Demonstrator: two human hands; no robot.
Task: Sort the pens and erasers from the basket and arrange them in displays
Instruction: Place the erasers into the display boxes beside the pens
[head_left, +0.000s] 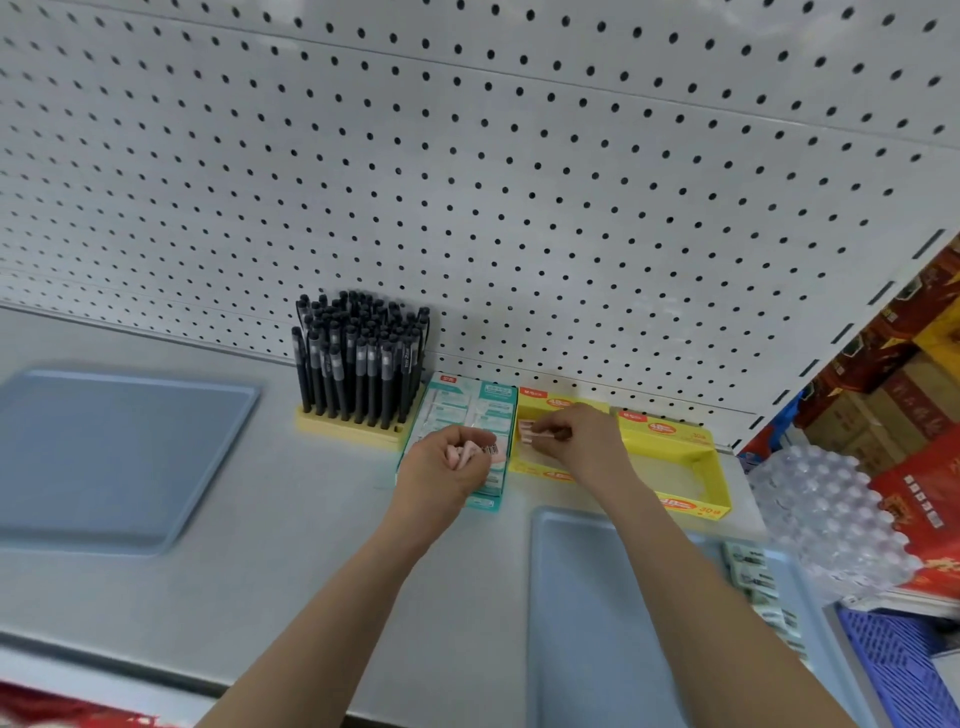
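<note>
Left hand: (447, 462) curled round a small bunch of pink erasers (475, 451), one with a barcode label showing; held just above the near half of the teal box (467, 397).
Right hand: (576, 441) fingertips pinching a single pink eraser (535, 434), low over the opening of the first yellow box (550, 405); whether the eraser touches the box cannot be told.
Pens: (358, 358) black, capped, standing upright and tightly packed in a pale wooden holder (353, 428) against the pegboard (467, 182).
Teal box: just right of the holder, filled with rows of white-and-teal wrapped erasers.
Yellow boxes: two side by side, right of the teal box; the second yellow box (670, 428) open-topped, its inside showing no erasers.
Loose erasers: (753, 577) a blurred row of wrapped ones along the far right edge of the right tray (582, 597).
Left tray: (119, 452) blue, flat on the shelf (291, 545), well apart from the hands.
Basket: (893, 660) blue, ribbed, at the lower right corner, partly cut off.
Beyond the shelf end: a shrink-wrapped pack of water bottles (821, 514) with red cartons behind it.
</note>
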